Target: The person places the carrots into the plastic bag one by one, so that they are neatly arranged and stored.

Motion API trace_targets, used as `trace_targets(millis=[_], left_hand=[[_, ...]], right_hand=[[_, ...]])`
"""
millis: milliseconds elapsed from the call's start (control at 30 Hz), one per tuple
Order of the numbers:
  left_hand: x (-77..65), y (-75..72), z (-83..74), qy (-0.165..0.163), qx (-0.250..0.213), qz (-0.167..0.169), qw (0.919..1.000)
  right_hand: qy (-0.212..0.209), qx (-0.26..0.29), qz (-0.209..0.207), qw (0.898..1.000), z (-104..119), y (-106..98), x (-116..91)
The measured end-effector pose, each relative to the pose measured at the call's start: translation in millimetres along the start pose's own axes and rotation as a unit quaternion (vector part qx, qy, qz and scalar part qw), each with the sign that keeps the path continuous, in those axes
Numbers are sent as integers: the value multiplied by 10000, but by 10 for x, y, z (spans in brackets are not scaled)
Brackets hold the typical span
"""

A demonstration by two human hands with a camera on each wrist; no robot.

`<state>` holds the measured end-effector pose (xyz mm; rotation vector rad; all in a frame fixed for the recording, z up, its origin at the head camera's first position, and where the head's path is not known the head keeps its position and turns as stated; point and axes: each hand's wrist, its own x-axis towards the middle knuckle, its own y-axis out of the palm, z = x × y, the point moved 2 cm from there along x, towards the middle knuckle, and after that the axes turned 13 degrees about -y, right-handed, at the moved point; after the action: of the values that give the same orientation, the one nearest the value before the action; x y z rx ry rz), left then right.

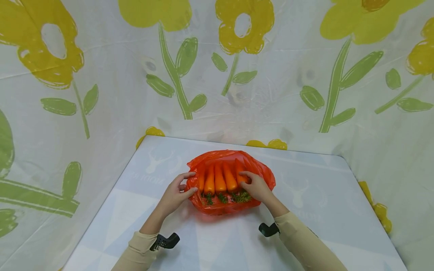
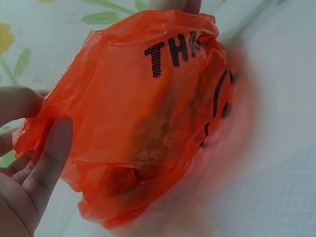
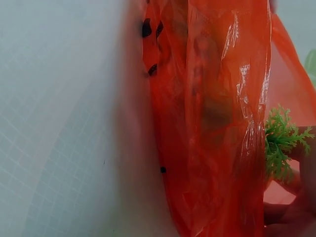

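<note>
A red plastic bag lies spread on the table with its opening facing up. Inside, several orange carrots sit side by side, their green leafy tops toward the person. At the bag's left edge, the left hand pinches the plastic between thumb and fingers; the left wrist view shows black lettering on the bag's side. The right hand reaches inside the bag and holds the rightmost carrot. In the right wrist view, that hand is partly hidden behind the bag, beside green leaves.
The table has a pale patterned cover with faint deer prints. A white curtain with yellow flowers hangs behind and along both sides. Each forearm wears a black wrist camera over a beige sleeve.
</note>
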<state>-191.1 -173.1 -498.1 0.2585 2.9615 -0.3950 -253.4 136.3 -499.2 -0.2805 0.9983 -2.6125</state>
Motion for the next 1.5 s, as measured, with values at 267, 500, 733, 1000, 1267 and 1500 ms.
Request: trace_targets(millis=[267, 500, 733, 1000, 1267, 1500], left_hand=[[-15, 5, -4, 16, -19, -10, 10000], [-34, 4, -32, 58, -1, -31, 10000], [-35, 3, -30, 57, 5, -25, 10000], [-19, -8, -13, 102, 13, -16, 9999], [-13, -25, -23, 55, 57, -44, 10000], [-19, -33, -39, 52, 43, -50, 10000]], right_hand=[[20, -249, 172, 9995, -3, 7, -9], [41, -306, 268, 9992, -1, 2, -22], [16, -261, 223, 9994, -27, -8, -46], [-14, -271, 159, 9995, 17, -68, -106], [-133, -344, 137, 9992, 104, -146, -179], [-204, -332, -2, 9992, 159, -192, -239]])
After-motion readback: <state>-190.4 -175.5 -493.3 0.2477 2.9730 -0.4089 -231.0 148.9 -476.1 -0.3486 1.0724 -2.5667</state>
